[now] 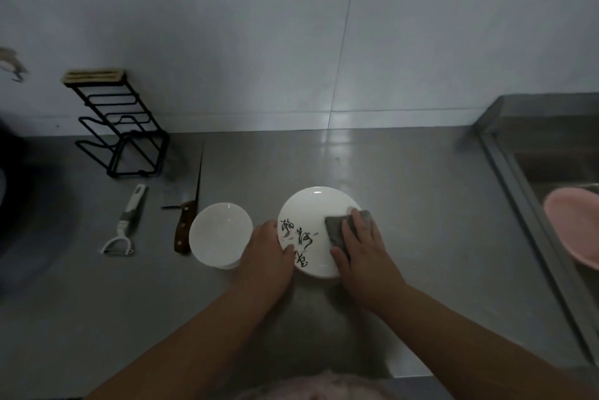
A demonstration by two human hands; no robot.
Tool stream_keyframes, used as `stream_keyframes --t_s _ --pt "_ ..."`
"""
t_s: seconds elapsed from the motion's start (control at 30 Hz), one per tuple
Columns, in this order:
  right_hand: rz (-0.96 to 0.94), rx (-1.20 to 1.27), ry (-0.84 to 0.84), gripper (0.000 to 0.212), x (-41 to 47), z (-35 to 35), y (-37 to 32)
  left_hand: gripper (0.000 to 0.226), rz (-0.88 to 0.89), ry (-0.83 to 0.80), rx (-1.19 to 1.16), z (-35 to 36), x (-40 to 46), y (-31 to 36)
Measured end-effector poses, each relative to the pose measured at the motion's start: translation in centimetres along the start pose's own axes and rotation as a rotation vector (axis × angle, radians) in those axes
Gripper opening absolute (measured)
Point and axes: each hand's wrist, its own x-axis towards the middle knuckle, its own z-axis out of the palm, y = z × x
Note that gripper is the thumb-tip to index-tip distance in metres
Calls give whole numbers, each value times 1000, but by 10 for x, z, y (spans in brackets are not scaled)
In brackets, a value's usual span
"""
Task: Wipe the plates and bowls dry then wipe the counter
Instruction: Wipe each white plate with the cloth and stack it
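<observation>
The plate (308,231) lies on the steel surface (421,205), its left rim gripped by the left hand (267,257), while the right hand (363,244) presses a grey cloth (340,231) flat onto it with extended fingers. A hard sideways wipe could slide the plate into the bowl (220,234) just beside it (a knife (186,224) lies just beyond), chipping either.

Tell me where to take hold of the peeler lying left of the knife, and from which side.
Grip the peeler by its long white-and-grey handle, coming down from above with fingers across its width. It lies flat on the counter, handle pointing toward the wall and blade head toward the person, so the handle's middle is the safest hold.
</observation>
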Motion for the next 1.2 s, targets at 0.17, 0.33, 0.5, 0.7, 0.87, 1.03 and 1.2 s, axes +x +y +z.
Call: stream_keyframes --t_s 0.17,0.33,0.5,0.7,0.87,1.03,1.2 --pt "38 141 18 79 -1 -5 1 36 -87 -10 -180 -1 -3 4" --pt "27 246 94 54 -5 -13 8 33 -147 -28 -394 1 -8 14" --pt "46 254 161 54 -20 -25 13 42 -125 -27 -532 4 -15 23" --pt "158 214 243 53 -54 -36 37 43 -63 -115 -553 34 -37 46" --pt "250 219 271 51 -94 -41 88 35 3 -168 -442 83 -70 78" --pt "263 191 203 53 -121 -49 155 34 0 -232 -330 139 -95 103" --pt "227 85 76 49 -135 -45 212 32 -94 -254 -217 196 -110 118"
